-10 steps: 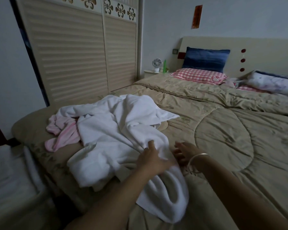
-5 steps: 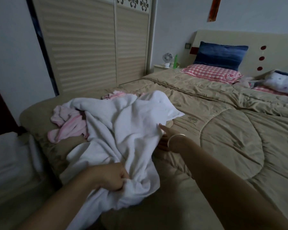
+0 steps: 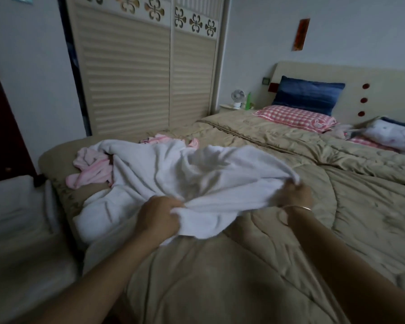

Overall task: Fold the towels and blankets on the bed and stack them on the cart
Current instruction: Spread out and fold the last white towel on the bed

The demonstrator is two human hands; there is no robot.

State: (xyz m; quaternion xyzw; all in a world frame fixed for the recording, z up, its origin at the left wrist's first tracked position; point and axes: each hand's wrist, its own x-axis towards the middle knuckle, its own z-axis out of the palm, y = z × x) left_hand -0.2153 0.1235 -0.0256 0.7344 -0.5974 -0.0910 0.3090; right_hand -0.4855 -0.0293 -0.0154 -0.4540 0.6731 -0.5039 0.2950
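Observation:
A large white towel [image 3: 173,176] lies crumpled across the near left part of the bed [image 3: 337,206]. My left hand [image 3: 158,215] grips a bunched edge of it near the bed's front. My right hand [image 3: 295,195], with a bangle on the wrist, grips another part of the same edge further right, and the cloth is stretched between the two. A pink towel [image 3: 91,169] lies partly under the white one at the left, with more pink cloth [image 3: 168,139] showing behind it. The white surface at the lower left [image 3: 14,206] may be the cart.
The bed carries a tan quilt, a blue pillow [image 3: 309,94] and a red checked pillow [image 3: 295,118] at the headboard, and a patterned pillow [image 3: 393,134] at the far right. A louvred wardrobe [image 3: 138,73] stands behind the bed, with a nightstand and small fan [image 3: 237,98] beside it.
My left hand kept hold of the white towel and lifted with it. My right hand took hold of the towel's edge and pulled it rightward, spreading the cloth. The camera tilted up.

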